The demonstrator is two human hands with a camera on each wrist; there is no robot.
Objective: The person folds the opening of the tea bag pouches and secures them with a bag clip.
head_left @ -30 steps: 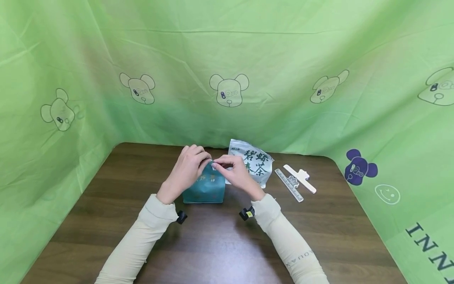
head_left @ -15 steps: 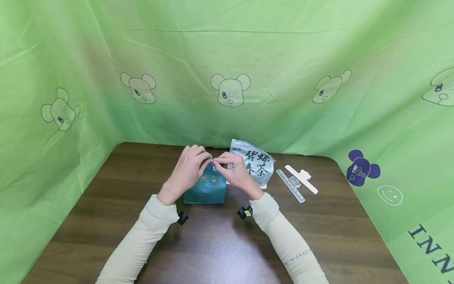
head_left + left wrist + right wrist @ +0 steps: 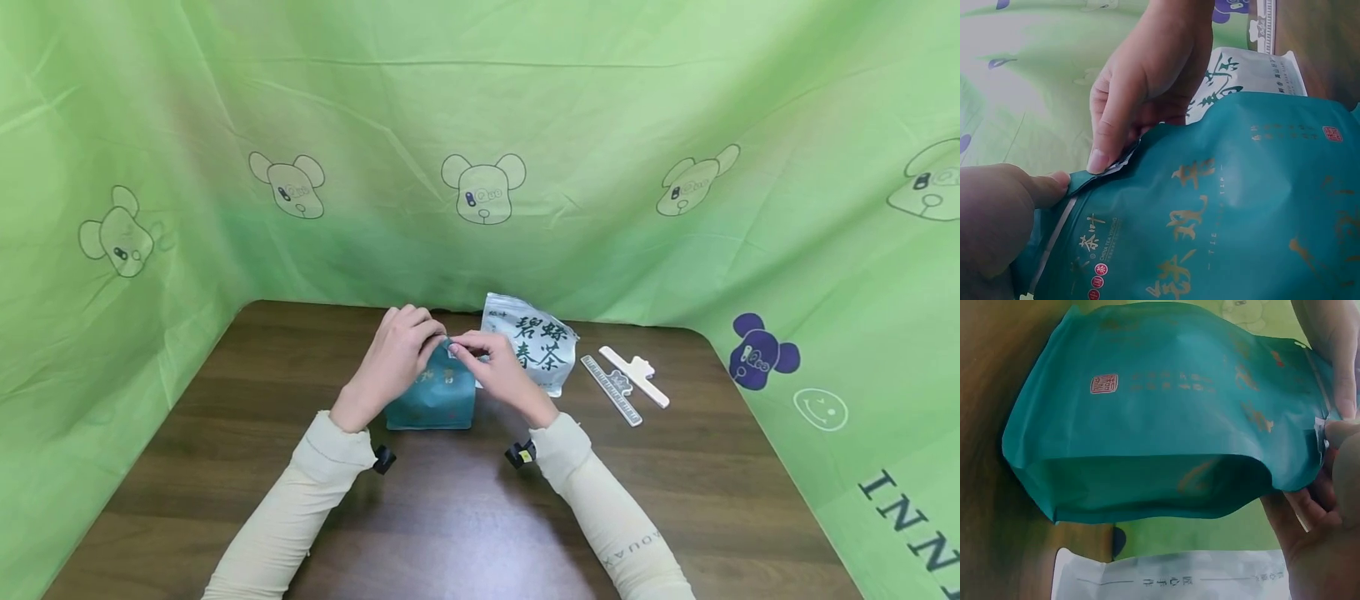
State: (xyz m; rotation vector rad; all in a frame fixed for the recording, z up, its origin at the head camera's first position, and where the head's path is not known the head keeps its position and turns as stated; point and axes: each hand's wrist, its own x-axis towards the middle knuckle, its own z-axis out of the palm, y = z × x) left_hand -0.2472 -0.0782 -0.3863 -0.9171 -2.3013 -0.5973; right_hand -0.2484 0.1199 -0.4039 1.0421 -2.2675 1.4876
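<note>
A teal tea bag (image 3: 431, 400) with gold characters stands upright on the brown table. My left hand (image 3: 393, 354) pinches its top edge from the left, thumb on the near side in the left wrist view. Close beside it, my right hand (image 3: 501, 367) pinches the same edge between thumb and fingers. There the edge is bent, and a pale strip (image 3: 1121, 164) shows just under the right thumb. Lower down, the bag's gusseted side (image 3: 1129, 487) bulges in the right wrist view. Fingers behind the bag's top are partly hidden.
Behind my right hand stands a silver-white tea bag (image 3: 536, 342) with dark green characters. To its right lie two sealing clips, one grey-white and ruler-marked (image 3: 611, 390), the other plain white (image 3: 633, 377). Green cloth (image 3: 480, 100) hangs along the table's back and sides.
Both hands keep hold of the teal bag's top edge. The right hand's fingers have dipped slightly at that edge. The bag and clips stay in place.
</note>
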